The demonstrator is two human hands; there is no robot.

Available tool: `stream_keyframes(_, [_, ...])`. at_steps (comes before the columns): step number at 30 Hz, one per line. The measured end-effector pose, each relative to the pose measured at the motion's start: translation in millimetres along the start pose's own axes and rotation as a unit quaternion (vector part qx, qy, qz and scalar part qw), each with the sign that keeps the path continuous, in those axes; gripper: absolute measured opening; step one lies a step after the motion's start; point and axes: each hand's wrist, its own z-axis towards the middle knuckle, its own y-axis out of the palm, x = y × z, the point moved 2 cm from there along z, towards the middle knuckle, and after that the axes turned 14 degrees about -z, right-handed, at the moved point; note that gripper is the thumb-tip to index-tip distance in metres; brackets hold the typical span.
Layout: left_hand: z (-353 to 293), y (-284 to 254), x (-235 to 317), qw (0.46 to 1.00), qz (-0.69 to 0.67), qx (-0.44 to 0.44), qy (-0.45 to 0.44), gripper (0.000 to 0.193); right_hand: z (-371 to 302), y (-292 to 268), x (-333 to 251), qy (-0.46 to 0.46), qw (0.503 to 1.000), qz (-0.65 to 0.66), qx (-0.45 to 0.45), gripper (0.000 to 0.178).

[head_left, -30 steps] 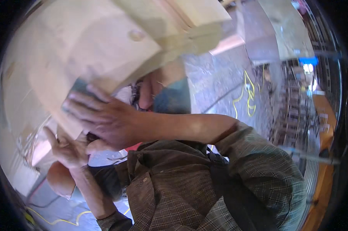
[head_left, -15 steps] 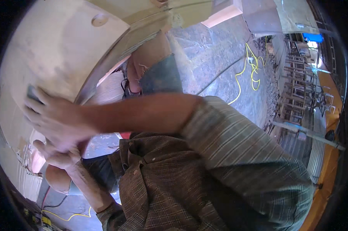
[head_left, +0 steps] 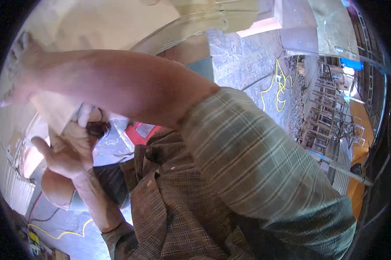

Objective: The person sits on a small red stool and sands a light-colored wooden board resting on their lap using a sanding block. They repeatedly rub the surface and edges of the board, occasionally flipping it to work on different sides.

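A large pale, smooth panel (head_left: 91, 26) with a curved edge fills the upper left. My right arm stretches across to it, and my right hand (head_left: 24, 71) lies against its face, blurred by motion. The small dark grey pad, like sandpaper, that showed under these fingers a moment ago is now hidden. Below the panel's edge, my left hand (head_left: 70, 154) is turned palm up with its thumb out and fingers extended, holding nothing. Its fingertips are close to the panel's lower edge, partly behind my right forearm; contact is unclear.
My bent knee (head_left: 57, 188) is beside my left wrist. A red object (head_left: 135, 135) stands on the grey floor near my shirt. Yellow cords (head_left: 282, 86) lie on the floor at right and lower left. Wooden frames (head_left: 329, 99) are stacked farther right; a pink-edged box shape (head_left: 260, 26) is above.
My right hand has swept up and outward along the panel. My left hand has come into fuller view with its palm showing and fingers extended. The view has shifted slightly.
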Motion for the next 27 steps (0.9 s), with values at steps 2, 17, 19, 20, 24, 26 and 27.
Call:
stream_keyframes(2, [-4.9,-1.9,-3.1,0.999,-0.032,-0.011,-0.026,0.077,-28.0,-30.4,-3.0,-0.029,0.997,0.028,-0.065,0.085])
stream_keyframes(17, [-0.3,31.7,-10.6,0.964,0.236,0.122,0.010,0.049,85.1,6.9,38.0,0.003,0.965,0.007,-0.263,0.072])
stream_keyframes(19, [0.4,32.6,-5.8,0.953,0.281,0.112,0.008,0.048,95.6,14.2,38.7,-0.003,0.969,-0.062,-0.241,0.067])
stream_keyframes(20, [-1.2,32.9,-5.3,0.943,0.308,0.123,-0.011,0.048,85.8,8.6,37.2,-0.047,0.971,-0.044,-0.231,0.070])
stream_keyframes(24, [-4.1,33.7,-6.9,0.960,0.256,0.110,-0.004,0.051,-10.5,-68.7,30.9,-0.184,0.948,-0.006,-0.259,0.070])
stream_keyframes(26, [-4.6,31.9,-8.5,0.961,0.262,0.091,0.006,0.052,-48.1,-96.8,31.4,-0.205,0.934,0.014,-0.291,0.070])
stream_keyframes(27, [-4.4,29.9,-9.2,0.948,0.304,0.092,-0.001,0.053,-59.1,-101.6,31.5,-0.208,0.931,0.019,-0.299,0.070])
